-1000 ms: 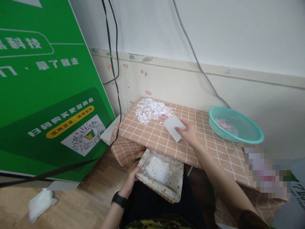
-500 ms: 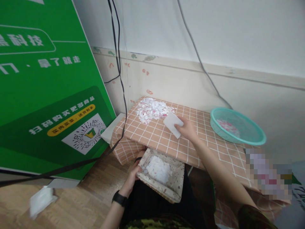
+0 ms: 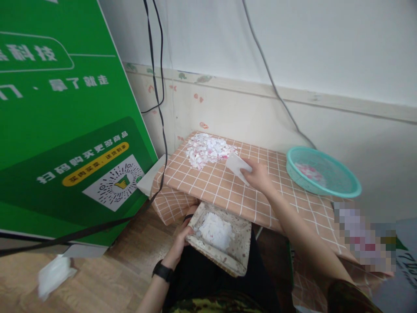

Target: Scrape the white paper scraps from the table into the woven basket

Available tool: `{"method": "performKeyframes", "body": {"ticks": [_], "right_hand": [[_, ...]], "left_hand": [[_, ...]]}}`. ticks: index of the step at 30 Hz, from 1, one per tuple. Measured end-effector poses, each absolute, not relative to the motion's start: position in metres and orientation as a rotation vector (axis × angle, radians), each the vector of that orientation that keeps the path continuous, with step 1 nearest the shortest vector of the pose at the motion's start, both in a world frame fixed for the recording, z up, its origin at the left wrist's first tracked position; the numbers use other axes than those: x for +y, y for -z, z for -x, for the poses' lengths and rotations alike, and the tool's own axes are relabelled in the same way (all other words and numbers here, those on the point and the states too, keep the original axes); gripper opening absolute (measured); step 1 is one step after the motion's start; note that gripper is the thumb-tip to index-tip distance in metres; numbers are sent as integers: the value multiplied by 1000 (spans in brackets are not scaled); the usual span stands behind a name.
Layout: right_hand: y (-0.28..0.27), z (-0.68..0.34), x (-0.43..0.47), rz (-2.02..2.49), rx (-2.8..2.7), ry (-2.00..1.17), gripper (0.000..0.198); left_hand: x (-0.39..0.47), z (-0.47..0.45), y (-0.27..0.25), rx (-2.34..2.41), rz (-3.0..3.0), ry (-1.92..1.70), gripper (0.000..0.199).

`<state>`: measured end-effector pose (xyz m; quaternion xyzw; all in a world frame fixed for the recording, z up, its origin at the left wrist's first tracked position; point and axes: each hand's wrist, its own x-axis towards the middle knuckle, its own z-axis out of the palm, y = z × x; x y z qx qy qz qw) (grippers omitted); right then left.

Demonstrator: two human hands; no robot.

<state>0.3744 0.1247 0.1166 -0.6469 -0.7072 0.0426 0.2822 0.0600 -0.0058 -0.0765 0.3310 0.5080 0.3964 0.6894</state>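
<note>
In my right hand (image 3: 259, 176) is a flat white rectangular scraper-like card (image 3: 237, 167), pinched at its right side and held tilted over the table. Just beyond its upper left corner lies a heap of small white and pink pieces (image 3: 208, 150). My left hand (image 3: 182, 237) is closed round the left rim of a worn, speckled rectangular tray (image 3: 241, 258). The tray sits over my lap, below the table's front edge. White flaky or powdery material (image 3: 215, 230) is piled inside it. My left fingertips are hidden under the tray.
A brown checked tablecloth (image 3: 208, 182) covers the table. A turquoise mesh basket (image 3: 342, 187) with pink and white pieces stands at the right. Black cables (image 3: 159, 87) hang at the left before a green printed panel (image 3: 74, 130). A white plastic bag (image 3: 55, 276) lies on the floor.
The white card has tilted in my right hand, so its face looks narrower, and has shifted slightly right. My left hand and the tray have stayed nearly in place.
</note>
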Motion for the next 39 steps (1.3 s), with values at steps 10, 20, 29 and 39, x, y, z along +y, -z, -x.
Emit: {"method": "performKeyframes", "body": {"ticks": [10, 20, 29, 39], "right_hand": [[-115, -375, 112, 1558, -2055, -336, 27], [-115, -374, 119, 1543, -1983, -329, 27], [-114, -369, 103, 1533, -2153, -242, 29], [-120, -360, 71, 1531, -2159, -55, 36]], "left_hand": [[-7, -62, 73, 1162, -707, -893, 55], [-6, -62, 70, 1174, -721, -885, 58], [-5, -60, 78, 1167, -730, -885, 61], [-6, -60, 80, 1168, -708, -886, 51]]}}
